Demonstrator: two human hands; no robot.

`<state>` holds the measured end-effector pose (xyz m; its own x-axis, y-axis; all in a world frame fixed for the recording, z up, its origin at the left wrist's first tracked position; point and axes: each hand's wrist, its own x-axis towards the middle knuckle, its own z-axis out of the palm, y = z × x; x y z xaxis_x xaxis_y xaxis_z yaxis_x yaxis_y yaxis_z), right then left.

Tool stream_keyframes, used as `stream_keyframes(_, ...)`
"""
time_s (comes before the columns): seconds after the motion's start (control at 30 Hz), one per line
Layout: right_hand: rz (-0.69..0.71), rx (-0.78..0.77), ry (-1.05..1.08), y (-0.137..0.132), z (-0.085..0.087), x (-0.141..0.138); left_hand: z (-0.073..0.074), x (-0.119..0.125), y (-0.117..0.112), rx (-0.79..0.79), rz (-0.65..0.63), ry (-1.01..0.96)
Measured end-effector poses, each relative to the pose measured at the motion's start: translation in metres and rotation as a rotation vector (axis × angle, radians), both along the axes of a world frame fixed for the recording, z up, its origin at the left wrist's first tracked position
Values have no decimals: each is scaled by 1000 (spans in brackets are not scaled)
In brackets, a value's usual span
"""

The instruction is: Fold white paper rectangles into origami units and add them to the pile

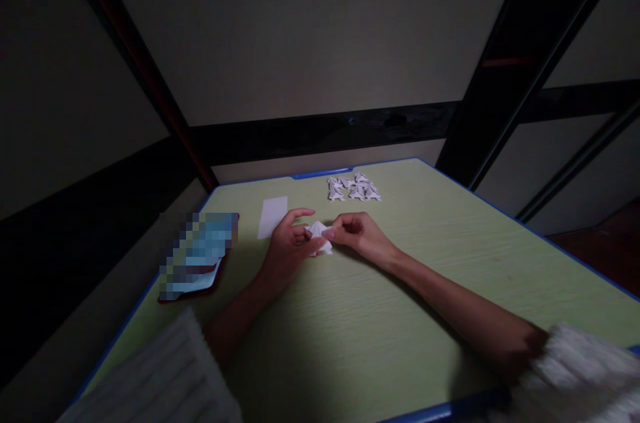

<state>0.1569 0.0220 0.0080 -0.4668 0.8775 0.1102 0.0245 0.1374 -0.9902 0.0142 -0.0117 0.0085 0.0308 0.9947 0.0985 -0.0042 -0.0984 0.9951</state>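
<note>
Between my two hands, just above the table, is a small white folded paper frog (318, 229) with a pointed top and little legs. My left hand (287, 246) grips its left and lower side, thumb in front and index finger stretched out above it. My right hand (357, 234) pinches its right edge between thumb and fingertips. Part of the paper is hidden behind the fingers. Farther back on the table sit several finished-looking white paper frogs (357, 191), grouped close together. Left of my hands lies a flat white sheet of paper (273, 213).
The pale green table (425, 316) has a blue rim. At its left edge lies a blue item with a dark red border (220, 256), partly blurred out. A panelled wall or cabinet front (320, 36) rises behind the table's far edge.
</note>
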Motion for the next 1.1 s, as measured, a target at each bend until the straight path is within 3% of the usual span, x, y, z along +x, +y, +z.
stream_keyframes(0.13, 122, -21, 3, 0, -3, -2, -2, 0, 1, -43, -49, -3)
stream_keyframes(0.43, 98, 13, -19, 0, -9, -2, -5, 1, 2, -59, -83, 49)
stream_keyframes(0.8, 185, 70, 5, 0, -7, -3, -5, 0, 2, 8, -8, 81)
stream_keyframes(1.1, 222, -62, 104, 3, -9, -4, -5, -2, 3, 60, 36, 98)
